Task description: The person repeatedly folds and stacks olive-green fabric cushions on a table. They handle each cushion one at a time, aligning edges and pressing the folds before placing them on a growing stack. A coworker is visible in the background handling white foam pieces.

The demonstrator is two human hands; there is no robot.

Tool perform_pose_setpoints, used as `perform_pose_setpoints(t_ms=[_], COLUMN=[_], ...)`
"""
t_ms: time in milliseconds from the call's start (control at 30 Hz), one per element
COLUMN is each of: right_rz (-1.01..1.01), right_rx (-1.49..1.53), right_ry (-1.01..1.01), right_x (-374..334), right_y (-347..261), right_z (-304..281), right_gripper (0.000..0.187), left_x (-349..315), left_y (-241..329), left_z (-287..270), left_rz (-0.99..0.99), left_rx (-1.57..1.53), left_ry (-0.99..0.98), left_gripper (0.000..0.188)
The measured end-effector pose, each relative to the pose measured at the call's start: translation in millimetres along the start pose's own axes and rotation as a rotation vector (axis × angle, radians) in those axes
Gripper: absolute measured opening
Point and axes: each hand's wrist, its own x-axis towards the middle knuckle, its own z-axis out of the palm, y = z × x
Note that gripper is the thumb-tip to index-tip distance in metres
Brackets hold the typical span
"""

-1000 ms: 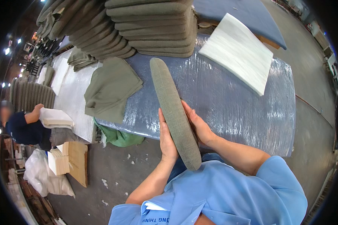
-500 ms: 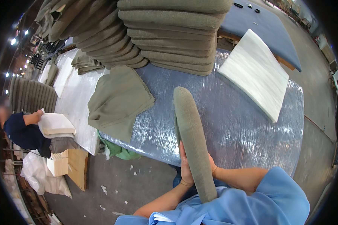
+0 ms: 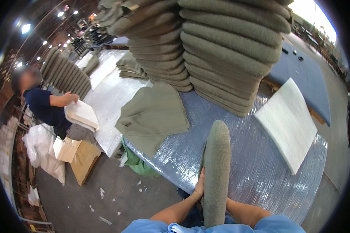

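An olive-grey, fabric-covered cushion stands on edge in front of my body, its narrow side facing up. My left hand presses flat along the cushion's left face, with the fingers partly showing. On the opposite face is my right hand, mostly hidden by the cushion, with only the wrist area visible. Ahead of the cushion, to the left, olive-grey fabric covers lie spread on the plastic-wrapped table.
Tall stacks of olive cushions rise at the table's far side. A white padding slab lies at the right. A co-worker handles white foam at the left, near a white bag and a cardboard sheet.
My view has tilted up and turned left, so the stacks and the co-worker show more fully. The cushion now appears lower and more upright, still between my hands.
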Motion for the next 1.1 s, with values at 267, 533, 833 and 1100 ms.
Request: perform_pose_setpoints(t_ms=[267,533,833,1100], right_rz=[0.010,-0.222,0.000,0.187], right_rx=[0.161,0.299,0.075,-0.101], right_ry=[0.162,0.027,-0.126,-0.315], right_x=[12.0,102.3,106.0,21.3], right_y=[-127.7,-195.6,-242.8,-219.7], right_z=[-47.0,-4.7,95.7,142.9], right_gripper=[0.072,0.085,0.077,0.066], left_x=[36.6,86.2,44.4,-108.9], left_y=[105.1,218.5,204.4,187.1], left_z=[-35.5,-59.6,-119.1,-104.9], left_rz=[0.128,0.525,0.104,-0.081], left_rx=[-0.124,-0.400,-0.870,-1.486], left_ry=[0.091,0.035,0.308,0.115], left_gripper=[0.067,0.063,0.072,0.069])
